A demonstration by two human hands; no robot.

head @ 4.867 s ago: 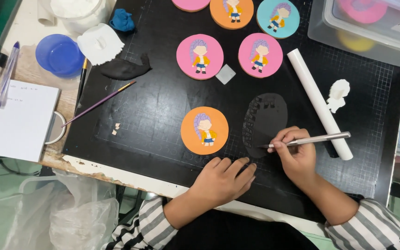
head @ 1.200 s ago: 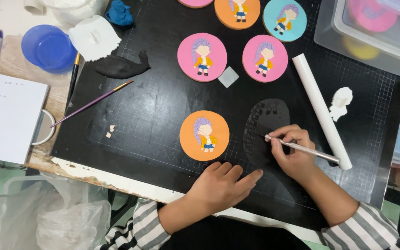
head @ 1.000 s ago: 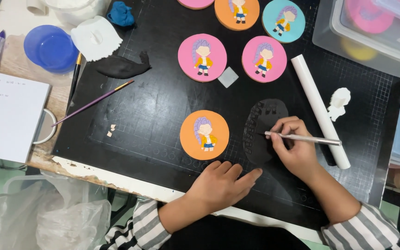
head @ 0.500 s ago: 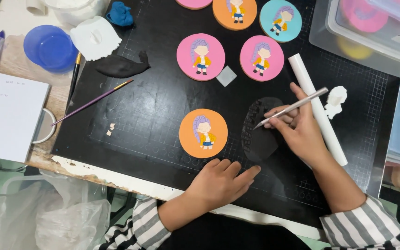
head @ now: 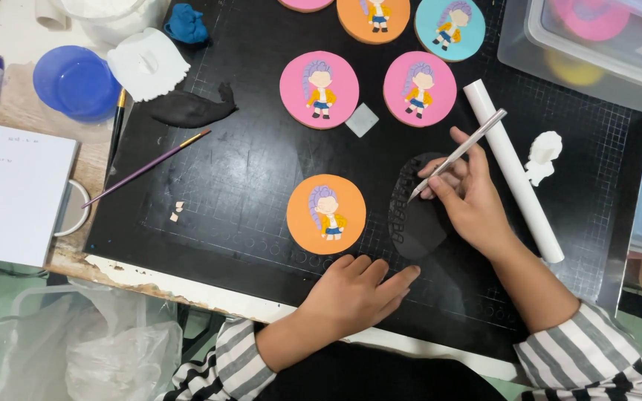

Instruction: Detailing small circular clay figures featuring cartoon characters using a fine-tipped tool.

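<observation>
My right hand [head: 467,199] grips a thin silver craft knife [head: 461,151], its tip resting over a flat black clay sheet [head: 414,223] that has small square cut-outs. My left hand [head: 358,291] lies flat on the black cutting mat [head: 247,178], fingers together, just below an orange round disc [head: 326,214] bearing a purple-haired figure. The black sheet lies right of that disc. A white rolling pin [head: 513,171] lies diagonally behind my right hand.
Two pink discs [head: 319,89] [head: 419,88] and further discs sit at the mat's far edge. A paintbrush [head: 146,168], black clay lump [head: 187,110], white clay [head: 147,64], blue clay [head: 185,23], blue lid [head: 76,82], notepad [head: 10,194] and clear boxes [head: 596,44] surround the mat.
My right hand has lifted and turned, so the knife now slants up to the right with its tip at the sheet's upper edge. The left hand has stayed put.
</observation>
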